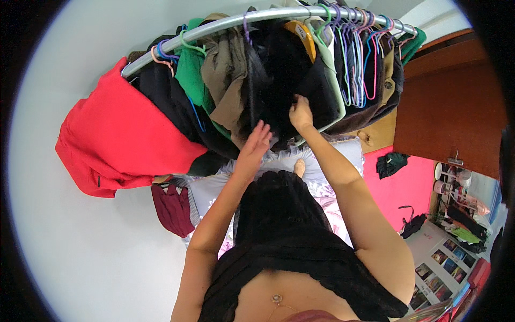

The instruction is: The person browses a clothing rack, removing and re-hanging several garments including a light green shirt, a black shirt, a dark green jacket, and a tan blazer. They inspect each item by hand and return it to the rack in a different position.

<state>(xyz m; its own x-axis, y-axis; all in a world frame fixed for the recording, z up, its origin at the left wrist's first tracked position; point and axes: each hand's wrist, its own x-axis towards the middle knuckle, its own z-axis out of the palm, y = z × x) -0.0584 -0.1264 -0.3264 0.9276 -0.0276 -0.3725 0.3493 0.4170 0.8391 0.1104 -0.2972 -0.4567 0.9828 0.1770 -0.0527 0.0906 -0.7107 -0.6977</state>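
Before me, several garments hang from a curved metal rail (225, 29). My right hand (301, 114) has its fingers curled on the black garment (273, 68), seemingly gripping its dark cloth. My left hand (256, 141) is lower and to the left, its fingers extended against or just before the same garment; contact is hard to tell. A purple hanger (246, 28) hooks over the rail above the black cloth. To its right, a yellow hanger (302, 38) bears a label with writing. A brown-grey garment (225, 68) hangs just left of the black one.
A red garment (124, 141) covers the rail's left end. Several bare plastic hangers (356, 68) cluster at the right. Below is a bed with floral bedding (322, 161), with a foot (299, 167) on it. A brown wooden door (450, 104) stands right, beyond a pink floor covering (396, 189).
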